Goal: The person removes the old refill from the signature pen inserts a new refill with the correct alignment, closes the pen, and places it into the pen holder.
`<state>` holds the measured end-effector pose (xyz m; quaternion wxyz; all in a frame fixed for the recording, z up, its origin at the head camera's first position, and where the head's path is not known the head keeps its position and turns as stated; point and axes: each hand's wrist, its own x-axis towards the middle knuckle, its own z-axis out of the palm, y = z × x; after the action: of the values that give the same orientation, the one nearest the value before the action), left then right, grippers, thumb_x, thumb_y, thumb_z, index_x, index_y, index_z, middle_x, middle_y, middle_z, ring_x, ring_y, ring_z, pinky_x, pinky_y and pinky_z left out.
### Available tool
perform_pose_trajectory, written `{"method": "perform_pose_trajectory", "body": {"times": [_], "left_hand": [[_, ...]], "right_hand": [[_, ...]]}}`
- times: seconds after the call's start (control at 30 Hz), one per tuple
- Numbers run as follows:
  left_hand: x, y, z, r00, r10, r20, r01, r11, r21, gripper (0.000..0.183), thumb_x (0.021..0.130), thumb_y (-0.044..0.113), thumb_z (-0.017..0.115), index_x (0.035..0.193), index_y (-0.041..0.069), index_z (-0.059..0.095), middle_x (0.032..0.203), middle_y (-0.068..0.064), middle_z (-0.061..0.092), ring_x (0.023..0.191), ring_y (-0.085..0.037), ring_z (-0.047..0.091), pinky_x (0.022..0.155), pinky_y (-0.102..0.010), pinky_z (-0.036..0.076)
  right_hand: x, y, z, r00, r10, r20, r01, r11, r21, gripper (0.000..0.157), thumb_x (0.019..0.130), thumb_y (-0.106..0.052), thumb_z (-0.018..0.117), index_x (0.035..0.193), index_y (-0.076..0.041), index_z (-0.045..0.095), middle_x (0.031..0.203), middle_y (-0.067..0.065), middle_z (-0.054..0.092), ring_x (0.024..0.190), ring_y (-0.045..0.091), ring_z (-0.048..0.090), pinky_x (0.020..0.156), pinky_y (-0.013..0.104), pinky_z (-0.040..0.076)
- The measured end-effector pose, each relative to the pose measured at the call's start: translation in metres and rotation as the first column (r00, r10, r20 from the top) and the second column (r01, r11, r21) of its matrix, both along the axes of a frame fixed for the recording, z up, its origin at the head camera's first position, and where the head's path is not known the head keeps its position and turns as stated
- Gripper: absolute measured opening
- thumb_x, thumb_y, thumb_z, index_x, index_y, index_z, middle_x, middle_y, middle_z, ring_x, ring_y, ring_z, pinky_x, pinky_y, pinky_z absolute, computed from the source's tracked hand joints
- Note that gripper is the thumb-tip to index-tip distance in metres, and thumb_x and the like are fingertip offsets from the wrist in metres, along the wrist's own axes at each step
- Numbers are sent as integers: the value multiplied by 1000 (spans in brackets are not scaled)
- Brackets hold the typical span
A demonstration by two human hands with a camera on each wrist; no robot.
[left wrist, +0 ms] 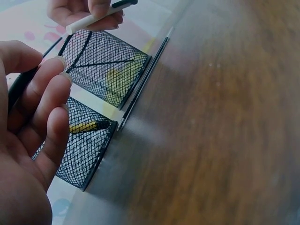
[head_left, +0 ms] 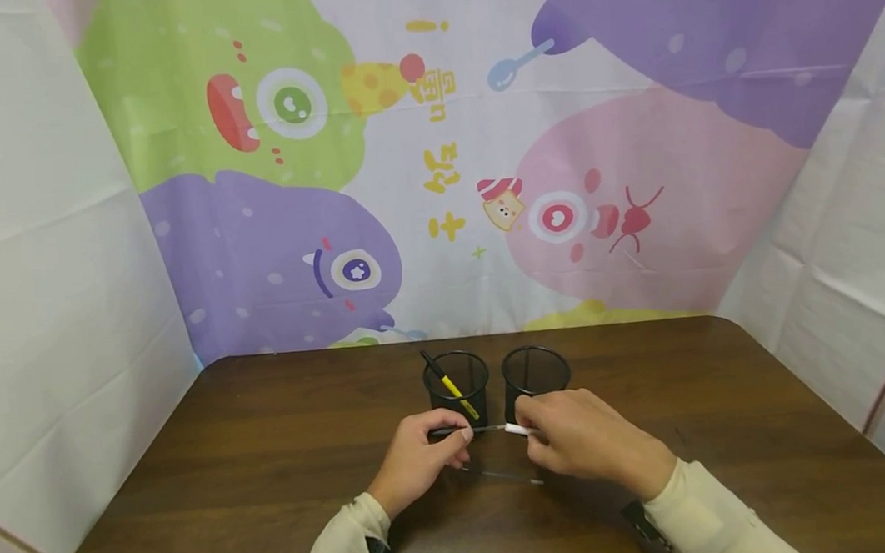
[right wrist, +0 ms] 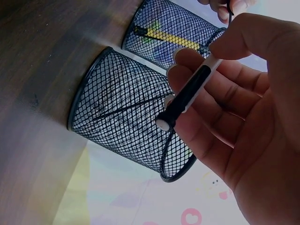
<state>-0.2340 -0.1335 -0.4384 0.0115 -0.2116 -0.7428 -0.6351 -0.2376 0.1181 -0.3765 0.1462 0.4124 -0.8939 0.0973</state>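
Observation:
My left hand (head_left: 422, 453) pinches a dark, slim rod-like piece (left wrist: 21, 86) between thumb and fingers. Its thin end (head_left: 488, 429) points right, to the open end of a white pen barrel (head_left: 521, 429). My right hand (head_left: 589, 436) holds that barrel between thumb and fingers. In the right wrist view the barrel has a black section (right wrist: 190, 96) and a pale button at its end. A thin pen refill (head_left: 501, 475) with a clear tip lies on the table below the hands. Part of the dark piece is hidden by my left fingers.
Two black mesh pen cups stand just beyond the hands, a left cup (head_left: 440, 403) and a right cup (head_left: 515, 398). A yellow marker (head_left: 456, 391) with a black end leans in the left cup. The brown wooden table (head_left: 286, 452) meets a cartoon-printed curtain (head_left: 443, 293) at the back.

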Motion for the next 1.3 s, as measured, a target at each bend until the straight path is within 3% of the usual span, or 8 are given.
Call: {"method": "perform_pose_trajectory", "body": {"times": [0.37, 0.67, 1.03, 1.3], "left_hand": [[-2, 0, -3, 1000, -1, 4, 1, 1000, -12, 20, 94, 12, 70, 101, -7, 69, 75, -13, 70, 67, -18, 69, 63, -35, 61], [0, 1, 0, 1000, 4, 0, -4, 1000, 4, 20, 94, 13, 71, 102, -5, 69, 75, -10, 70, 68, -28, 69, 62, -34, 60], [-1, 0, -3, 1000, -3, -5, 3, 1000, -15, 23, 95, 15, 71, 104, -5, 70, 74, -8, 70, 66, -20, 68, 62, -34, 60], [0, 1, -2, 1000, -7, 17, 7, 1000, -7, 23, 95, 16, 71, 105, -5, 70, 75, -7, 70, 67, -21, 69, 63, -35, 60]], "right_hand": [[2, 0, 0, 1000, 23, -19, -23, 1000, -3, 16, 79, -12, 70, 83, -20, 57, 70, -17, 50, 54, 0, 41, 46, 20, 37], [1, -1, 1, 999, 21, -25, -21, 1000, -2, 15, 82, -12, 70, 85, -21, 58, 74, -17, 52, 56, 1, 43, 47, 21, 39], [1, -3, 0, 999, 28, -32, -28, 1000, -6, 12, 83, -12, 70, 87, -20, 61, 76, -16, 52, 58, 2, 44, 49, 21, 40], [2, -2, -1, 997, 57, -60, -59, 998, -25, 11, 83, -12, 70, 87, -20, 63, 77, -16, 54, 60, 1, 44, 50, 20, 41]]}}
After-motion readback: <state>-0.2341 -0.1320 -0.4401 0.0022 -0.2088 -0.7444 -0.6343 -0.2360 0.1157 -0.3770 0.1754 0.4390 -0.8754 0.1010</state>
